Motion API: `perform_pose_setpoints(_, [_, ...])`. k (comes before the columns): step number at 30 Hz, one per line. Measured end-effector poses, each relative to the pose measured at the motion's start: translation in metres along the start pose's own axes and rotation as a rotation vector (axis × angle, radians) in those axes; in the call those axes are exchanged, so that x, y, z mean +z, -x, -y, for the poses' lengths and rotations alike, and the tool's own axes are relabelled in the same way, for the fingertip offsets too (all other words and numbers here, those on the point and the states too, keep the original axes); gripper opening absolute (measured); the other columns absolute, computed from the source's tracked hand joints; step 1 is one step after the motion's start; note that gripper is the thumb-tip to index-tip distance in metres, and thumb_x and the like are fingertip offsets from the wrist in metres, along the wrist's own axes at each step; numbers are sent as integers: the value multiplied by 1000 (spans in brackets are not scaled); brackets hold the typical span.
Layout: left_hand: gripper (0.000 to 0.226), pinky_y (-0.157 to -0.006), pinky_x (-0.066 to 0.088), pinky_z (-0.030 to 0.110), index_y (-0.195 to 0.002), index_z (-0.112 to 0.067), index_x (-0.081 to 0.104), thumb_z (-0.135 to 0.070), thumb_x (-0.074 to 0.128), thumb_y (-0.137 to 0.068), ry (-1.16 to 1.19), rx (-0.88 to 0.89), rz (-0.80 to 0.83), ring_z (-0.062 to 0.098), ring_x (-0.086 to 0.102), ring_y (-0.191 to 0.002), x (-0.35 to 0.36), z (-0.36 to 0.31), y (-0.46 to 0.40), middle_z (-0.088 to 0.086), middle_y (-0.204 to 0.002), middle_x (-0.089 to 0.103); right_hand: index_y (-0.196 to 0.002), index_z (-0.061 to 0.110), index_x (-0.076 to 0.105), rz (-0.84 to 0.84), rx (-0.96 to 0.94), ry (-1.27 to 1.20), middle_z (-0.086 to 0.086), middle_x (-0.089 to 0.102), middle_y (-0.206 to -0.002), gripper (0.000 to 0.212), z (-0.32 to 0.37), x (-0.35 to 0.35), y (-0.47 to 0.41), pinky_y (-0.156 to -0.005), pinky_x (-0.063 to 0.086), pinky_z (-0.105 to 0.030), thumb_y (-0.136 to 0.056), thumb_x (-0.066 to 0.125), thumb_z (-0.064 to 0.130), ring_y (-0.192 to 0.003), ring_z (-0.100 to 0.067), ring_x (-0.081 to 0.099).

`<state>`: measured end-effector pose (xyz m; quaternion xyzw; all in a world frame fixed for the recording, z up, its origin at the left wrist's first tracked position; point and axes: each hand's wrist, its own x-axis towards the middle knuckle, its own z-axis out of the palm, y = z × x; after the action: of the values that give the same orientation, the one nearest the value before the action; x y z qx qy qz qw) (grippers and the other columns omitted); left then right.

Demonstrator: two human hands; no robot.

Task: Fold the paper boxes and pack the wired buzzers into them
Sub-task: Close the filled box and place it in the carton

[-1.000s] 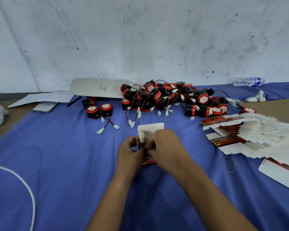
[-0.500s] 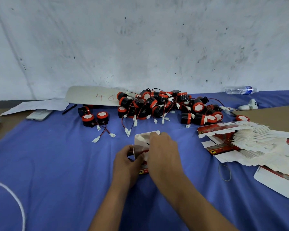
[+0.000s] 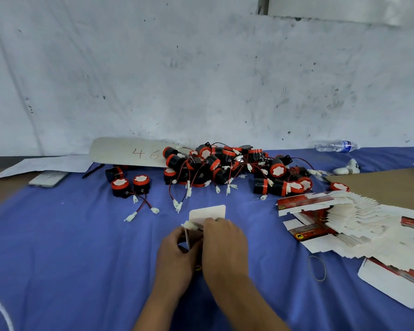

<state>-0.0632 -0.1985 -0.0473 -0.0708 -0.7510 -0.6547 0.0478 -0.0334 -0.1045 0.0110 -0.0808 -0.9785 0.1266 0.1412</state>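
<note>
Head view: your left hand grips the paper box near the middle of the blue-covered bench, its fingers curled round the box's left side. Your right hand covers the box's right side, fingers curled over the open mouth, where a white connector protrudes. Tuck that connector fully inside before closing the raised flap. The buzzer pile lies beyond; flat boxes lie well to the right.
</note>
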Motion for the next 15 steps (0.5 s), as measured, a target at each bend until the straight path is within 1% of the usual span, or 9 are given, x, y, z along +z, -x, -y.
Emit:
perform_pose_setpoints(2, [12, -65, 56, 29, -96, -28, 76, -17, 75, -91, -4, -4, -1, 13, 74, -80, 0, 0, 0, -10, -86, 78, -89, 19, 53, 19, -6, 4, -5, 63, -111, 17, -1, -1, -3, -73, 34, -30, -95, 47, 4, -100, -25, 61])
perform_pose_setpoints(3, [13, -64, 55, 27, -95, -28, 76, -17, 75, -91, -3, -6, -4, 13, 73, -79, 0, -1, 0, -10, -86, 78, -82, 20, 47, 30, -7, 4, -6, 63, -111, 22, -1, -2, -4, -73, 33, -30, -96, 46, 3, -99, -25, 62])
perform_pose_setpoints(4, [12, -62, 54, 25, -95, -29, 76, -17, 75, -91, -5, -6, -8, 13, 73, -77, -1, -1, 0, -10, -85, 78, -79, 19, 46, 43, -7, 0, -6, 63, -112, 24, -1, -3, -5, -74, 34, -29, -97, 45, 3, -99, -24, 62])
perform_pose_setpoints(5, [11, -60, 54, 23, -94, -29, 75, -18, 74, -91, -8, -5, -10, 14, 73, -75, -1, -2, 0, -10, -85, 78, -83, 18, 50, 46, -7, -14, -6, 63, -113, 22, 0, -2, -5, -75, 36, -29, -97, 44, 2, -101, -24, 62])
perform_pose_setpoints(7, [9, -59, 54, 22, -94, -28, 75, -19, 73, -92, -10, -20, -11, 14, 73, -74, 2, -2, 0, -10, -84, 78, -103, 16, 61, 42, 3, -36, -5, 61, -118, 19, -1, 2, -3, -80, 41, -29, -99, 45, 5, -107, -23, 58])
perform_pose_setpoints(9, [10, -60, 53, 20, -93, -28, 74, -18, 72, -92, -21, -23, -19, 8, 72, -76, 2, -3, 0, -12, -82, 77, -117, 16, 59, 29, -9, -53, -2, 57, -123, 21, -1, 5, -1, -87, 44, -29, -100, 46, 12, -115, -22, 52])
perform_pose_setpoints(11, [10, -59, 52, 17, -90, -26, 73, -17, 71, -92, -8, -18, -8, 5, 71, -73, 0, -4, -1, -11, -79, 77, -123, 17, 56, 50, -43, -57, -1, 54, -127, 26, -1, 7, 0, -96, 41, -29, -99, 45, 18, -119, -21, 47])
perform_pose_setpoints(13, [12, -59, 52, 17, -88, -24, 73, -13, 70, -93, 22, -17, 17, 6, 71, -71, -1, -4, -1, -7, -78, 77, -126, 16, 54, 84, -77, -54, -2, 53, -128, 31, -1, 6, 2, -104, 35, -30, -99, 40, 20, -117, -21, 45])
perform_pose_setpoints(15, [13, -59, 52, 16, -88, -22, 73, -11, 69, -95, 30, -5, 25, 5, 70, -70, -2, -4, -1, -5, -78, 77, -125, 16, 54, 99, -67, -68, -3, 51, -128, 33, 0, 7, 5, -107, 33, -31, -96, 39, 19, -117, -22, 44])
